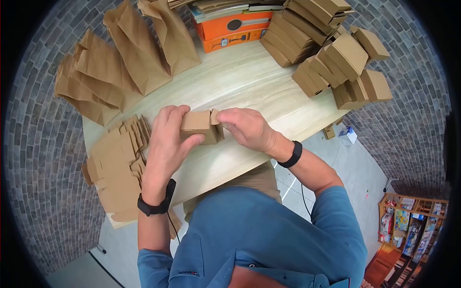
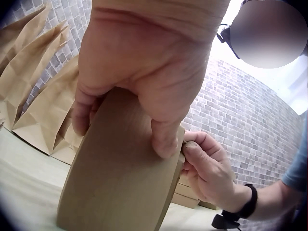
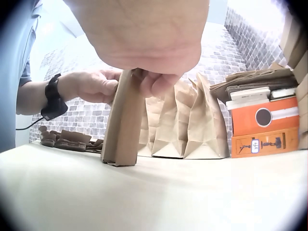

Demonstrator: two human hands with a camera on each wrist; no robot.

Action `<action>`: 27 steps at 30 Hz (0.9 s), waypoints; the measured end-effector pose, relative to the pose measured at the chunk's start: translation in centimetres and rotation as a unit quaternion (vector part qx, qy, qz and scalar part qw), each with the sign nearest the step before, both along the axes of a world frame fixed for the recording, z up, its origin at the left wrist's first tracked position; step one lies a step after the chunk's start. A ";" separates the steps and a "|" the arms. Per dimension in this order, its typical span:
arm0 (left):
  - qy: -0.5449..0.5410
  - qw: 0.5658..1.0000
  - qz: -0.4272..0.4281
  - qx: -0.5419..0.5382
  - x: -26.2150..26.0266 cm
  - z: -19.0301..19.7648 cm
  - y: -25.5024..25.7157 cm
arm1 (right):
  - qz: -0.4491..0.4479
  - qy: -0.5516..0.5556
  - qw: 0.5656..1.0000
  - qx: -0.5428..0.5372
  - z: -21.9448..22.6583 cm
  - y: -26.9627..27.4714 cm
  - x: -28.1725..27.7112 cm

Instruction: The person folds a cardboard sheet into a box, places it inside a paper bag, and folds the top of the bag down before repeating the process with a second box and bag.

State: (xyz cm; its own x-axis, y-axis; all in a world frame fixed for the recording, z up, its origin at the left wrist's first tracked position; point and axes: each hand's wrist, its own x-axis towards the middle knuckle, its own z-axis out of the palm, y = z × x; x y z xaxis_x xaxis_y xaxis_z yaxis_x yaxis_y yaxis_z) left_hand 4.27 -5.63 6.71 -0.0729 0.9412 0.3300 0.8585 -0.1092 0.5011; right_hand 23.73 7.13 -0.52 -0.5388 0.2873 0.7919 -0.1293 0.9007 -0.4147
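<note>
A small brown cardboard box (image 1: 196, 121) stands on the table near its front edge, one end toward each side. My left hand (image 1: 165, 137) grips it from the left, with fingers over the far side and thumb on the near side. In the left wrist view the broad plain face of the box (image 2: 120, 159) shows under that hand. At the right end, my right hand (image 1: 248, 127) pinches a small raised flap (image 1: 214, 116) between thumb and fingers. The right wrist view shows the box (image 3: 126, 130) upright on the tabletop, its upper end hidden behind the right hand.
Flattened cardboard blanks (image 1: 115, 168) lie at the left. Several brown paper bags (image 1: 134, 53) stand at the back left. An orange box (image 1: 233, 26) with flat items on top is at the back. Folded cardboard boxes (image 1: 331, 57) are stacked at the back right.
</note>
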 end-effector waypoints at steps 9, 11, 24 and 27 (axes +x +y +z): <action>0.003 1.000 0.002 -0.010 0.0 0.1 0.1 | -0.019 0.004 0.999 -0.038 -0.6 -0.5 -0.1; 0.012 1.000 0.001 -0.007 0.0 0.0 0.1 | -0.022 0.012 0.999 -0.025 -0.6 -0.5 -0.1; 0.036 0.999 0.010 -0.018 0.7 0.2 -0.1 | 0.148 -0.011 0.827 -0.543 0.7 -1.7 -0.6; 0.031 0.999 0.014 -0.023 0.7 0.6 0.0 | 0.171 -0.041 0.791 -0.586 1.2 -1.5 -0.8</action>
State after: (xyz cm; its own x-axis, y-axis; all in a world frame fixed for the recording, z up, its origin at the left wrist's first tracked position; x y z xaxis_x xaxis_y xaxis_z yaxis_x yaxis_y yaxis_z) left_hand 5.02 -5.63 7.30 -0.0800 0.9535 0.2905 0.8905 -0.0626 0.4507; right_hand 22.93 5.67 0.69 -0.7790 0.6252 0.0472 -0.2115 -0.1912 -0.9585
